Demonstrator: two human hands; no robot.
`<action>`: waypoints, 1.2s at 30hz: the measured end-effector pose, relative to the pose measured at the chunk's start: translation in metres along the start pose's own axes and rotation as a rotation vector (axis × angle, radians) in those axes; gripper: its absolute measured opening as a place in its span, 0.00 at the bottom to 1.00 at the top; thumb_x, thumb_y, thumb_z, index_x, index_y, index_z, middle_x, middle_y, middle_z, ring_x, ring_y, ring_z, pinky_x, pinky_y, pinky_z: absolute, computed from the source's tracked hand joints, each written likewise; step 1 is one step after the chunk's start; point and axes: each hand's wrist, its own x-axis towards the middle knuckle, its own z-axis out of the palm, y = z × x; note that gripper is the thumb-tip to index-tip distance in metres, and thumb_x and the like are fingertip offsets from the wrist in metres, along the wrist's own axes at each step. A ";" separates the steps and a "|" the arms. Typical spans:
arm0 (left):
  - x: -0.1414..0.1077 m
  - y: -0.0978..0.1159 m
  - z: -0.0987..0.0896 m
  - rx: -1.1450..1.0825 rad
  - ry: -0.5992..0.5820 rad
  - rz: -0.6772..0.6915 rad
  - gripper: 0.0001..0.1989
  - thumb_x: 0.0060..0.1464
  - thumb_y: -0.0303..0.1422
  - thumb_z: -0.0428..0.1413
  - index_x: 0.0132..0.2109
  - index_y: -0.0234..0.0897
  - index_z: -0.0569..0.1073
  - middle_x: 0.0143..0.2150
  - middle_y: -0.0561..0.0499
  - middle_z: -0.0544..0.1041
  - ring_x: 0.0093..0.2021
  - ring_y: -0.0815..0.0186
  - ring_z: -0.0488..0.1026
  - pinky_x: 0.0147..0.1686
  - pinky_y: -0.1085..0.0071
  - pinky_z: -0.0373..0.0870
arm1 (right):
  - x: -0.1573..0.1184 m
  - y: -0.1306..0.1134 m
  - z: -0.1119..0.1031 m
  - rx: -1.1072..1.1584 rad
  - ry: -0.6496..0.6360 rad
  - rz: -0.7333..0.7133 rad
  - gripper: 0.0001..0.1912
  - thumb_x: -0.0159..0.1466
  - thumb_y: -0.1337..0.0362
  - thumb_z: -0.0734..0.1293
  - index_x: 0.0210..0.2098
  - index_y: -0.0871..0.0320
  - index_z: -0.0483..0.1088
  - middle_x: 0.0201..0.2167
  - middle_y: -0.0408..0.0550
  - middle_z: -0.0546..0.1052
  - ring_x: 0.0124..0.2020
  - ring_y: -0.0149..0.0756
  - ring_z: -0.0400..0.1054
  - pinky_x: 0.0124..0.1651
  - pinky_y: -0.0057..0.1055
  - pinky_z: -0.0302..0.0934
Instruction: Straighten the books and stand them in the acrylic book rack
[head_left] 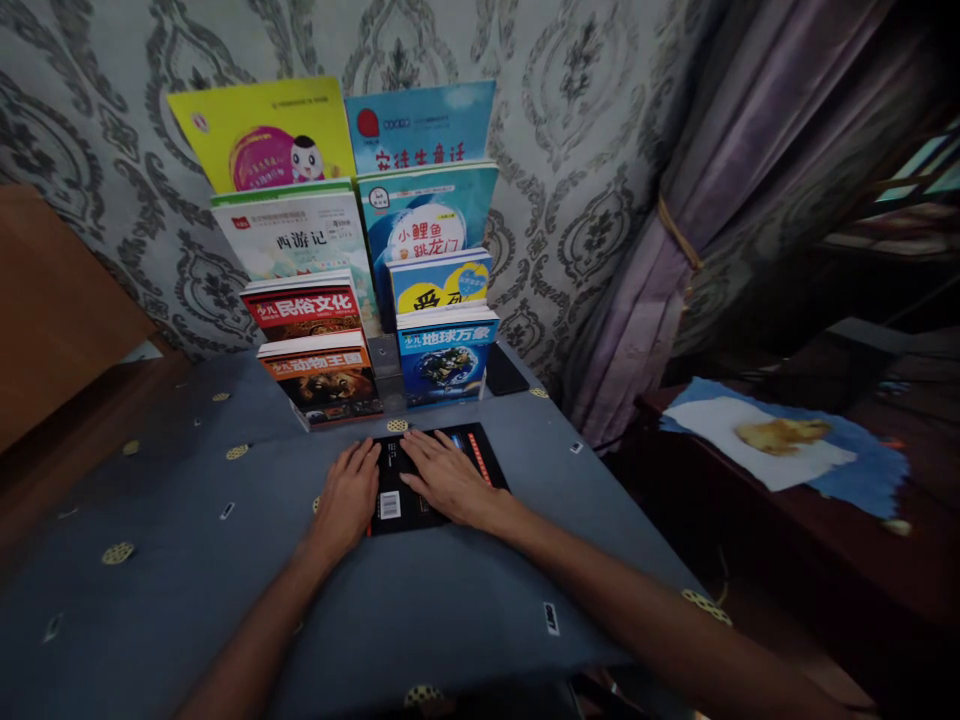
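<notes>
A black-covered book (420,515) lies flat on the grey-blue table, with a white barcode label near its lower left corner. My left hand (349,492) rests along its left edge, fingers stretched forward. Across the middle of the cover lies my right hand (444,475), palm down with the fingers extended. Just beyond the book stands a tiered display of upright books, among them an orange one with a lion (330,385) and a blue one with a globe (448,362) in the front row.
Behind the display is a patterned wall (585,110). A dark flat object (506,370) lies right of the books. A purple curtain (720,150) hangs at the right, above a dark surface with a blue cloth (862,480). A brown wooden panel (60,310) stands left.
</notes>
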 end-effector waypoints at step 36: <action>0.088 0.090 0.005 -0.224 -0.277 0.380 0.21 0.66 0.25 0.43 0.63 0.36 0.68 0.58 0.42 0.72 0.55 0.56 0.68 0.56 0.57 0.68 | -0.042 0.122 -0.021 0.796 0.258 0.145 0.20 0.70 0.63 0.60 0.59 0.59 0.68 0.53 0.54 0.80 0.57 0.42 0.72 0.65 0.48 0.60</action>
